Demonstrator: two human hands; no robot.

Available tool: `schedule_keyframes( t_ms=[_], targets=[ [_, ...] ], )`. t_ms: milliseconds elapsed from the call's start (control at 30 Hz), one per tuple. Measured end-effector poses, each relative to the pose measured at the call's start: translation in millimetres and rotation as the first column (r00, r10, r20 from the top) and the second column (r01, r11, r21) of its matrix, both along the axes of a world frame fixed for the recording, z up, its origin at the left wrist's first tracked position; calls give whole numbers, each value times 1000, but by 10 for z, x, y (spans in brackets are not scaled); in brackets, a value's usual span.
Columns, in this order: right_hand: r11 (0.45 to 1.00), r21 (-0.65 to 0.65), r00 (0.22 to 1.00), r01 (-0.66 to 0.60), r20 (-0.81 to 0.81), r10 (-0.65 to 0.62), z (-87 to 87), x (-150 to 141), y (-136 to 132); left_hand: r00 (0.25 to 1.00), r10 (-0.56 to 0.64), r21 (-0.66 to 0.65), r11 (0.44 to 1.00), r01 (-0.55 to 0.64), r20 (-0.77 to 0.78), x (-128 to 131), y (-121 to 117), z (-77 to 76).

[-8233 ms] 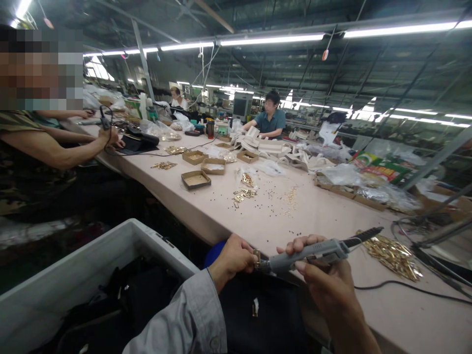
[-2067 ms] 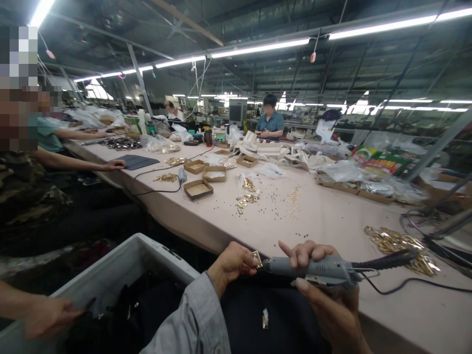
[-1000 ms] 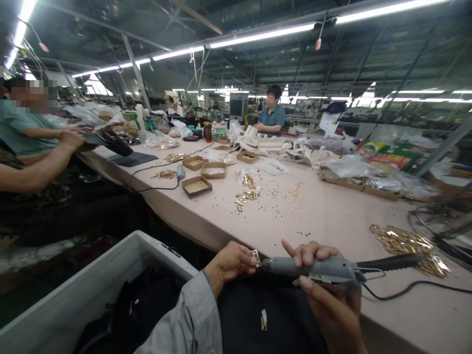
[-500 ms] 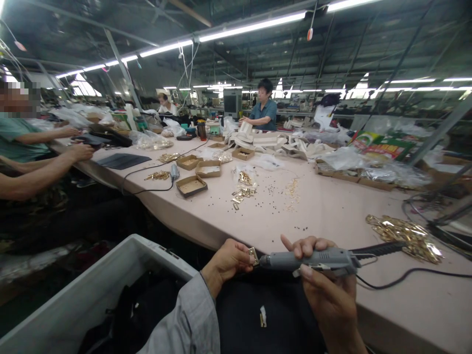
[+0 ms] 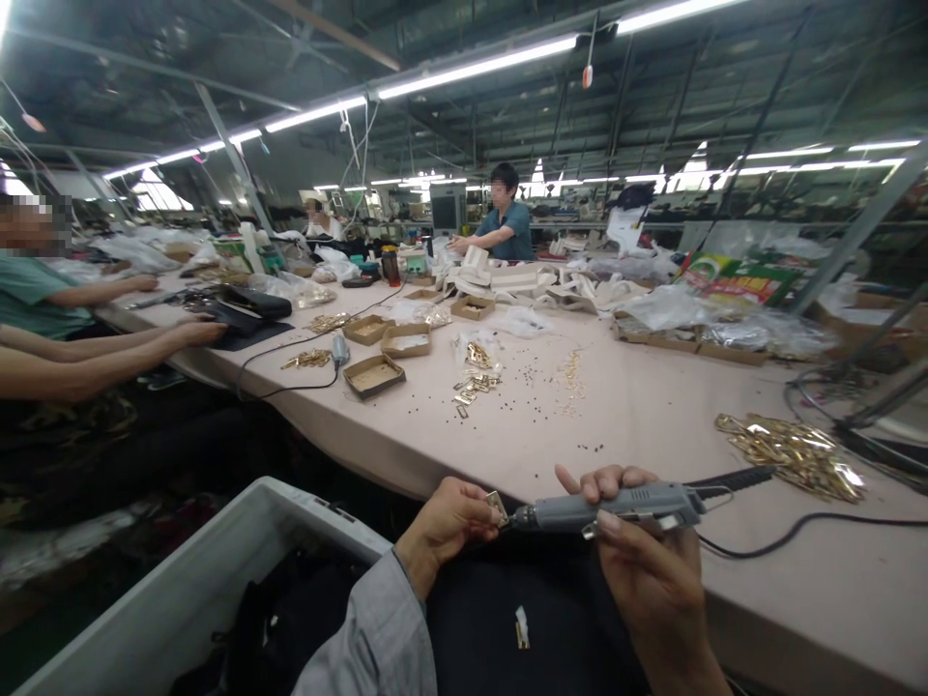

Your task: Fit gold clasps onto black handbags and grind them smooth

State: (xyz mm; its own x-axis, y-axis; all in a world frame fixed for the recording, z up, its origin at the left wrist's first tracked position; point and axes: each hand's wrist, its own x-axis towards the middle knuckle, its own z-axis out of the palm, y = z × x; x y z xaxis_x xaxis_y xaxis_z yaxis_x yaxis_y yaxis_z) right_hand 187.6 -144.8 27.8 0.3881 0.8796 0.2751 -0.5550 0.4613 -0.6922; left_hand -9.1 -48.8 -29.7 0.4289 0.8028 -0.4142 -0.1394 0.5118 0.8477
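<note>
My right hand [image 5: 638,541] is wrapped round a grey electric screwdriver [image 5: 616,508] that lies level and points left. Its bit meets a small gold metal plate [image 5: 497,505], pinched between the thumb and fingers of my left hand [image 5: 453,522]. Whether a screw sits under the bit is too small to tell. Below my hands lies black material [image 5: 529,599], bearing a gold fitting [image 5: 522,633] with a white strip on it.
A white plastic bin [image 5: 239,551] with black items stands at left. The table [image 5: 652,406] carries gold hardware [image 5: 790,454], scattered small screws, cardboard trays [image 5: 373,375] and another screwdriver [image 5: 340,350]. A cord trails right. Co-workers sit at left and across.
My hands keep the plate and screwdriver together almost in place. The view has shifted slightly. At left, a co-worker's arms and the dark item they handle have moved right.
</note>
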Motion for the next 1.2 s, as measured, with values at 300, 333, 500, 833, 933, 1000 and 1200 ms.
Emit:
schedule_keyframes(
  t_ms=[300,333,500,833,933,1000,1200],
  targets=[
    [954,-253,966,159,-161,-203,-129,12,96,998,68,29,997,-67,-20,9,-32,-1],
    [948,-267,960,172,-173,-222,-141,9,105,997,68,38,997,-67,-29,11,-35,-11],
    [921,-311,933,232,-198,-302,-139,-7,125,996,65,120,991,-57,-62,33,-38,-60],
    [910,-334,910,247,-244,-336,-88,10,128,991,60,183,982,-38,-117,117,-15,-33],
    [909,-334,907,249,-249,-340,-113,36,124,991,61,179,983,-39,-120,122,-8,-38],
    [909,-338,904,245,-260,-340,-143,59,120,990,58,178,983,-34,-127,125,-4,-37],
    [901,-363,881,237,-310,-357,-231,134,103,991,51,83,996,-41,-126,98,5,-13]
  ],
)
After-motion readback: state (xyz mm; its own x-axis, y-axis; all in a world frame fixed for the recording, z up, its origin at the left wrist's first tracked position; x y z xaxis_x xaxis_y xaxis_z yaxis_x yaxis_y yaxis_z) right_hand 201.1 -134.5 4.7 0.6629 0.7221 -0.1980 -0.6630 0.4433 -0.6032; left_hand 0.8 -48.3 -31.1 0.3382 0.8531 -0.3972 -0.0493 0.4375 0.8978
